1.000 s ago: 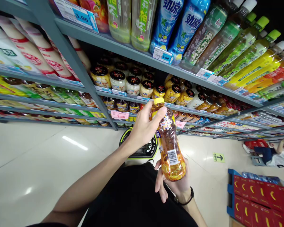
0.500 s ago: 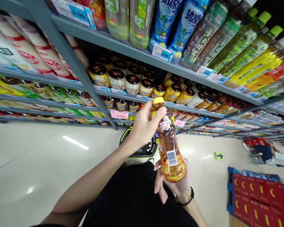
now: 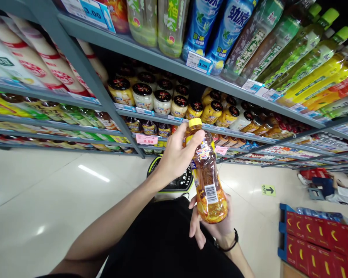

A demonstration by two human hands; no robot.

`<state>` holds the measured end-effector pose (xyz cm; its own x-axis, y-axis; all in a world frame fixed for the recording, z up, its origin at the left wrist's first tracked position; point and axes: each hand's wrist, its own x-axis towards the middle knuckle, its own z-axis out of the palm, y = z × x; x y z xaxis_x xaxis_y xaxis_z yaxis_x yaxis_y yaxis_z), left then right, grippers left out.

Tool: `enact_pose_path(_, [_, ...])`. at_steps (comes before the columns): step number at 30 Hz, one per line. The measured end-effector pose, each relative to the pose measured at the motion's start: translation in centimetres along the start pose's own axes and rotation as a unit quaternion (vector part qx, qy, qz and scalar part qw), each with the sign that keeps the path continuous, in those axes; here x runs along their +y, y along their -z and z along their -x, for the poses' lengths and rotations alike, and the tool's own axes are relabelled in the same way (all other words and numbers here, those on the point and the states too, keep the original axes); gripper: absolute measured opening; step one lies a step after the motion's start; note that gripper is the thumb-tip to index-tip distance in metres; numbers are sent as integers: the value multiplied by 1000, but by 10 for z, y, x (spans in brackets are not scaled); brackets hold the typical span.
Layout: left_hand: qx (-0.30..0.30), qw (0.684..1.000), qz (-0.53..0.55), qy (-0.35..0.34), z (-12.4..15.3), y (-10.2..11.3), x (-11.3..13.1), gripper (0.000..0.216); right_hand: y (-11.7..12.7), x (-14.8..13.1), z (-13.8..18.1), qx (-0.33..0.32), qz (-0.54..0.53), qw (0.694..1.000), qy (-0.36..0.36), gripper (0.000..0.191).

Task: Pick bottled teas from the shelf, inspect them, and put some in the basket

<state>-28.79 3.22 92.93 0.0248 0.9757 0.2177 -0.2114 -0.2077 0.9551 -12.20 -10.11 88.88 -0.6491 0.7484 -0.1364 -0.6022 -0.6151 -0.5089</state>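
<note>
My left hand (image 3: 176,154) is closed around the neck and upper part of a drink bottle (image 3: 206,172), its thumb across the front. The bottle has a yellow cap, amber liquid and a printed sleeve, with a white barcode facing me. It tilts, cap toward the shelves and base toward me. Beneath the lower end, my right hand (image 3: 220,226) cradles the base, some fingers loosely spread to the left. A dark band circles that wrist. Beyond my left hand, a black and lime-green basket (image 3: 181,183) is low down, partly hidden by my forearm.
Grey shelves (image 3: 162,46) run across in front, holding bottled drinks above and jars (image 3: 162,101) with black lids below. At right, red boxes (image 3: 316,239) are stacked by a blue frame. A person (image 3: 336,189) is farther off near a red basket (image 3: 313,173).
The view has shifted very slightly. Both hands and the bottle stay in nearly the same position, with the same hold.
</note>
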Motion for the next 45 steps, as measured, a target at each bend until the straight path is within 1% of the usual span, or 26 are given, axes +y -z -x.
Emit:
enact_pose_path(4, [2, 1000, -2, -2, 0, 1, 0, 31, 2, 1, 1, 10, 4, 1000, -8, 84])
enact_pose_path(9, [3, 1000, -11, 0, 3, 2, 1, 31, 3, 3, 2, 39, 24, 999, -19, 87])
enact_pose_path(13, [5, 1000, -20, 4, 4, 2, 1, 31, 0, 2, 1, 62, 50, 997, -21, 86])
enact_pose_path(14, [5, 1000, -20, 7, 3, 3, 1, 31, -2, 2, 1, 69, 62, 996, -11, 85])
enact_pose_path(16, [-1, 1000, 4, 26, 0, 3, 1, 32, -3, 3, 2, 92, 110, 989, 33, 80])
enact_pose_path(18, [-12, 995, 71, 62, -5, 4, 0, 40, 0, 5, 3, 140, 181, 969, 93, 69])
enact_pose_path(19, [-16, 991, 110, 79, -7, 5, -1, 45, 2, 7, 4, 172, 217, 953, 124, 61])
enact_pose_path(21, [-24, 980, 171, 97, -12, 7, -2, 52, 9, 13, 5, 244, 292, 906, 186, 52])
enact_pose_path(22, [-29, 977, 187, 100, -13, 8, -3, 52, 12, 15, 5, 278, 334, 874, 217, 53])
enact_pose_path(23, [-34, 974, 198, 102, -15, 9, -3, 51, 15, 16, 5, 305, 383, 835, 250, 55])
enact_pose_path(24, [-39, 972, 208, 106, -15, 10, -4, 49, 18, 17, 5, 326, 438, 789, 283, 57])
enact_pose_path(26, [-53, 964, 231, 124, -15, 13, -7, 47, 22, 14, 5, 341, 539, 687, 348, 62])
enact_pose_path(27, [-57, 959, 242, 136, -15, 15, -9, 47, 24, 10, 6, 339, 584, 633, 379, 66])
enact_pose_path(29, [-69, 948, 264, 163, -14, 17, -13, 46, 28, 1, 9, 317, 666, 515, 437, 72])
enact_pose_path(31, [-85, 937, 287, 179, -12, 18, -18, 43, 32, -10, 14, 269, 732, 405, 478, 75])
enact_pose_path(32, [-94, 932, 298, 182, -12, 18, -21, 41, 33, -14, 17, 242, 757, 363, 486, 75])
enact_pose_path(33, [-102, 928, 309, 181, -12, 18, -22, 38, 35, -19, 19, 216, 777, 332, 489, 74])
enact_pose_path(34, [-110, 924, 318, 180, -12, 18, -24, 36, 36, -22, 22, 196, 791, 315, 487, 74])
enact_pose_path(35, [-116, 921, 325, 179, -12, 18, -24, 35, 37, -24, 24, 186, 799, 308, 482, 74])
enact_pose_path(37, [-123, 920, 328, 178, -12, 19, -24, 35, 39, -24, 24, 186, 800, 314, 476, 75])
enact_pose_path(38, [-124, 920, 327, 176, -12, 19, -24, 36, 39, -22, 22, 191, 793, 328, 477, 76])
enact_pose_path(39, [-123, 921, 326, 174, -12, 20, -23, 37, 40, -19, 20, 202, 778, 351, 480, 79])
enact_pose_path(40, [-122, 922, 326, 171, -12, 21, -23, 38, 41, -15, 17, 219, 756, 388, 480, 82])
enact_pose_path(41, [-121, 922, 327, 168, -12, 22, -23, 39, 41, -11, 14, 244, 725, 435, 475, 84])
enact_pose_path(43, [-120, 922, 334, 158, -11, 25, -23, 39, 40, -3, 7, 306, 642, 549, 438, 81])
enact_pose_path(45, [-127, 922, 336, 143, -11, 28, -24, 38, 38, 2, 2, 346, 541, 668, 376, 71])
